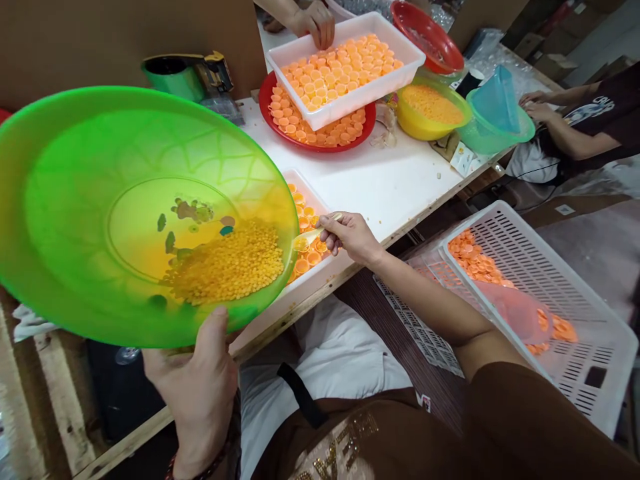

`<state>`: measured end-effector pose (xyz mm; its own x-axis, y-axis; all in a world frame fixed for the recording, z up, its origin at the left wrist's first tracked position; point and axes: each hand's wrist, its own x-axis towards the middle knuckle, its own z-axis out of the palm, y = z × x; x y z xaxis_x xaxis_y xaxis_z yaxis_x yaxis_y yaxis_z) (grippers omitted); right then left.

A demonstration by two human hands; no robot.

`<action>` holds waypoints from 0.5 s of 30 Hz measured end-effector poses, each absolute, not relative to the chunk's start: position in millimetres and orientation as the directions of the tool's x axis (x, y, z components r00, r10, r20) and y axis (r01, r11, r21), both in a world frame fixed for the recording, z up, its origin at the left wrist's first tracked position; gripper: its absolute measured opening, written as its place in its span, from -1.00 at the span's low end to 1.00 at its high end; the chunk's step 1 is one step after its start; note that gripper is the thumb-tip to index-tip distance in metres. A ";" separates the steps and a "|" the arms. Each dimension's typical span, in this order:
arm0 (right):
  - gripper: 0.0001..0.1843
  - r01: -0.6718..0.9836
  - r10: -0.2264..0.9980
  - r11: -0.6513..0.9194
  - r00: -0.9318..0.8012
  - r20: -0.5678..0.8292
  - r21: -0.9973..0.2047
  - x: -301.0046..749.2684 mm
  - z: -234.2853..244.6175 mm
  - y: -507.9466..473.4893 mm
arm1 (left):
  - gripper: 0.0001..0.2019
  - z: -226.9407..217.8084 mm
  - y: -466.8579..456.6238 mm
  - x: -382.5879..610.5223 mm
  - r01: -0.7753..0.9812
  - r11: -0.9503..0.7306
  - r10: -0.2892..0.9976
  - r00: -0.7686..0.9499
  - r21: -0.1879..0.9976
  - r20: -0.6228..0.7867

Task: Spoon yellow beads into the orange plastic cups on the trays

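Note:
My left hand (200,387) grips the near rim of a large green basin (75,173), thumb on the inside, and holds it tilted. Small yellow pellets (235,263) lie heaped toward the basin's right side. Between the fingers of my right hand (350,237) is a pale plastic spoon (307,239), its bowl close to the basin's right rim. Below the spoon, a white tray (320,277) holds small orange cups (313,257); the basin hides its left part.
Across the table (350,177), another person's hand (316,25) touches a white tray of orange cups (345,73), resting over a red basin (367,127). A yellow basin (425,130) and teal basin (500,137) stand right. A white crate (585,320) holds orange pieces. Another person sits beyond.

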<state>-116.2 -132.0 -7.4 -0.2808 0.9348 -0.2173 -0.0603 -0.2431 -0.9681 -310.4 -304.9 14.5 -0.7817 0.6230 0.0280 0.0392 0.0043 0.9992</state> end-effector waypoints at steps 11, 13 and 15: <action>-0.71 0.388 0.781 0.598 -0.478 0.401 -0.701 -91.3 -10.6 -143.4 | -0.53 20.5 -307.8 -312.6 0.001 0.000 0.613 -0.790 1.000 0.001; -0.69 0.382 0.803 0.579 -0.420 0.423 -0.720 -94.9 -8.2 -142.1 | -0.53 17.9 -306.8 -311.9 0.029 -0.002 0.611 -0.791 1.000 0.024; -0.65 0.347 0.866 0.483 -0.326 0.379 -0.804 -102.0 -9.1 -139.4 | -0.57 12.0 -306.1 -311.1 0.045 0.021 0.609 -0.793 0.999 0.024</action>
<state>-102.0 -139.4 -9.1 -0.3265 0.8659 0.3789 0.3471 0.4827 -0.8041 -311.1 -306.1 12.0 -0.7932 0.6086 0.0236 0.0454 0.0206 0.9988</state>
